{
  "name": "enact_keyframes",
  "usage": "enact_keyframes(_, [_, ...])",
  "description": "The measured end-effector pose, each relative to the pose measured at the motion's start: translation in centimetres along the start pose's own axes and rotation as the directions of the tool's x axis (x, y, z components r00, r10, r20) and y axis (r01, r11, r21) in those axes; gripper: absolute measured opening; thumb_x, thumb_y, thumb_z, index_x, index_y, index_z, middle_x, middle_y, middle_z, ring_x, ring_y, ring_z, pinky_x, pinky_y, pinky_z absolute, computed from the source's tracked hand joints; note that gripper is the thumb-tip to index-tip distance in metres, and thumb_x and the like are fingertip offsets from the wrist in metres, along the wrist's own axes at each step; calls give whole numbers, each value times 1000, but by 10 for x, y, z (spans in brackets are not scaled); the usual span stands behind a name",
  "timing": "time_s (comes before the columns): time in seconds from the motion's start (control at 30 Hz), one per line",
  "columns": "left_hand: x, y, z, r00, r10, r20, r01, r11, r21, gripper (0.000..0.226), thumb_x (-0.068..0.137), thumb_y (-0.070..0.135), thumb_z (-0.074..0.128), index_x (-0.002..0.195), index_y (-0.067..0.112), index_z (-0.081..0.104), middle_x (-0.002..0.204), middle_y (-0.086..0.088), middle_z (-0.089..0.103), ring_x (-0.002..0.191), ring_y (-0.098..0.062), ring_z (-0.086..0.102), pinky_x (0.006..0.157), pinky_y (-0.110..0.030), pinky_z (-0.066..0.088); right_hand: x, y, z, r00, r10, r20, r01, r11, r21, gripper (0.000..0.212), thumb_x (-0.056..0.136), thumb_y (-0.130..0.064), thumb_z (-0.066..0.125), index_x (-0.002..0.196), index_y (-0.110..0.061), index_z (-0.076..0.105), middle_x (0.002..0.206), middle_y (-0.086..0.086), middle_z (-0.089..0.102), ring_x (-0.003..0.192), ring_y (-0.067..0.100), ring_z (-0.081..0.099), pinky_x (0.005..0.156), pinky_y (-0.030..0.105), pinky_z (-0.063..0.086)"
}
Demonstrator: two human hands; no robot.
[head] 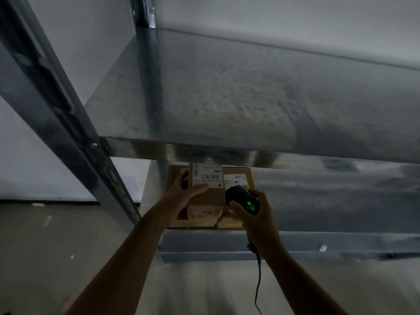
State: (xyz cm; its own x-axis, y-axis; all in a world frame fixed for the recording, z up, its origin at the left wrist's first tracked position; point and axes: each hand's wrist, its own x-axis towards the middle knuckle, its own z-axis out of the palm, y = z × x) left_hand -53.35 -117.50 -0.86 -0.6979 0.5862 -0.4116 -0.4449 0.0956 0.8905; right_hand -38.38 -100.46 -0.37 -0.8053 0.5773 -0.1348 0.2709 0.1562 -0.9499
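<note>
A galvanised shelf [227,98] fills the view from twelve to three o'clock. Its slotted steel upright [68,123] slants down from ten o'clock toward the centre. A lower shelf [329,196] stretches off at three o'clock. At eight o'clock lies grey floor [56,258] with small pale scraps [47,220], and a white wall [34,155] stands behind.

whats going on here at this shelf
A person is scanning parcels on a metal rack. The left hand grips a cardboard box standing on the lower shelf, with its white label facing out. The right hand holds a black corded scanner, its green light lit, pointed toward the labels. A second labelled box sits just behind and to the right. The upper shelf hangs over them.
</note>
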Motion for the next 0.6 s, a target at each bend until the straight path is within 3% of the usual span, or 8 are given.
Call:
enact_keyframes(0.1, [0, -8, -2, 999, 41, 31, -40, 998, -49, 73, 78, 40, 82, 142, 41, 46, 131, 0, 66, 117, -27, 68, 97, -55, 58, -3, 1, 2, 1000, -1, -5, 1, 1000, -12, 51, 87, -24, 79, 130, -23, 51, 120, -1, 63, 104, 12, 68, 76, 19, 59])
enact_keyframes(0.2, [-4, -17, 6, 992, 124, 18, -122, 989, -82, 67, 84, 40, 80, 142, 41, 46, 129, 7, 68, 120, -23, 66, 98, -52, 57, -4, -3, 2, 1000, -13, -2, 13, 1000, -19, 49, 86, -25, 79, 126, -28, 50, 118, -7, 62, 104, 9, 67, 77, 18, 58])
enact_keyframes(0.33, [-17, -23, 14, 970, 240, -38, -243, 962, -121, 92, 75, 40, 83, 153, 28, 36, 139, 3, 63, 129, -24, 62, 107, -61, 49, -11, -8, -3, 999, -52, 10, 53, 997, -55, 51, 85, -29, 80, 127, -30, 50, 115, -13, 62, 106, 7, 65, 79, 19, 58])
enact_keyframes(0.43, [-34, -23, 21, 943, 332, -1, -331, 939, -95, 92, 76, 39, 86, 151, 23, 36, 145, -2, 58, 135, -27, 57, 108, -62, 48, -25, -10, -12, 997, -72, 12, 72, 997, -25, 51, 85, -30, 80, 127, -31, 51, 115, -14, 62, 104, 1, 66, 78, 18, 58])
enact_keyframes(0.53, [-56, -29, 33, 932, 361, 21, -359, 931, -65, 93, 78, 26, 84, 155, 24, 32, 149, -3, 55, 139, -27, 54, 106, -60, 51, -46, -7, -24, 997, -77, 26, 77, 997, 7, 51, 84, -32, 79, 126, -32, 51, 116, -14, 63, 104, 9, 68, 75, 19, 59])
enact_keyframes(0.6, [-74, -38, 41, 941, 338, 27, -336, 940, -59, 103, 76, 34, 89, 158, 28, 28, 151, -3, 54, 140, -27, 53, 105, -54, 53, -63, -3, -33, 997, -80, 24, 80, 997, -3, 52, 85, -32, 80, 127, -32, 50, 116, -13, 63, 103, 13, 68, 71, 17, 58])
